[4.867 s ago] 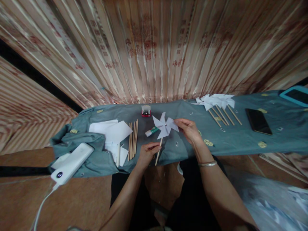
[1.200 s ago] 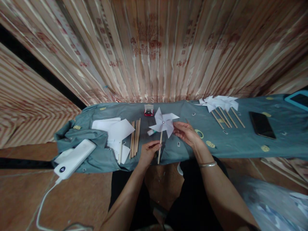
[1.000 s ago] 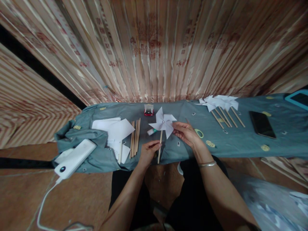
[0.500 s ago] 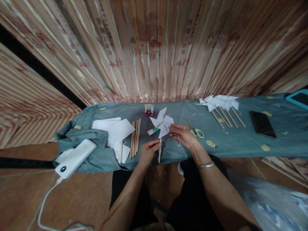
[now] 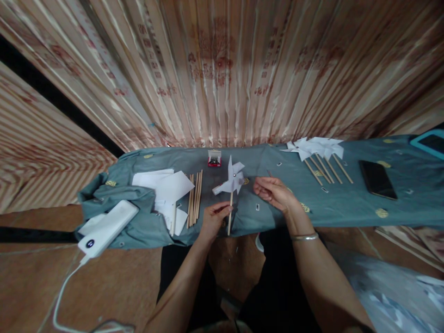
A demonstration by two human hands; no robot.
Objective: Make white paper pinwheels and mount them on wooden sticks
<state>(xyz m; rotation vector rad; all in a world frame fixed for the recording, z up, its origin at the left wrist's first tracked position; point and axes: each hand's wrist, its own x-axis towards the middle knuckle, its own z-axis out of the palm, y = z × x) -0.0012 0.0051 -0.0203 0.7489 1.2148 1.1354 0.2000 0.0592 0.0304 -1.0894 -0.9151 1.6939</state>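
Observation:
A white paper pinwheel (image 5: 235,178) on a thin wooden stick stands nearly upright above the cloth, a small pin head at its centre. My left hand (image 5: 212,220) pinches the stick below the blades between thumb and fingers. To the right of the blades and apart from them is my right hand (image 5: 274,192), its fingers curled together with nothing visible in them. Behind the pinwheel lies a small eraser-like block (image 5: 218,188), partly covered. The scissors are almost wholly hidden by my right hand; only a blade tip (image 5: 269,173) shows.
Left of the pinwheel lie several wooden sticks (image 5: 195,199) and white paper sheets (image 5: 175,186). A small red box of pins (image 5: 214,159) stands behind. Several pinwheels (image 5: 317,149) and a black phone (image 5: 377,179) lie to the right. A white power bank (image 5: 110,227) with a cable rests front left.
My right hand has let go of the pinwheel's blade and drawn back to the right, fingers curling. The blades have turned and look narrower. My left hand keeps its hold on the stick.

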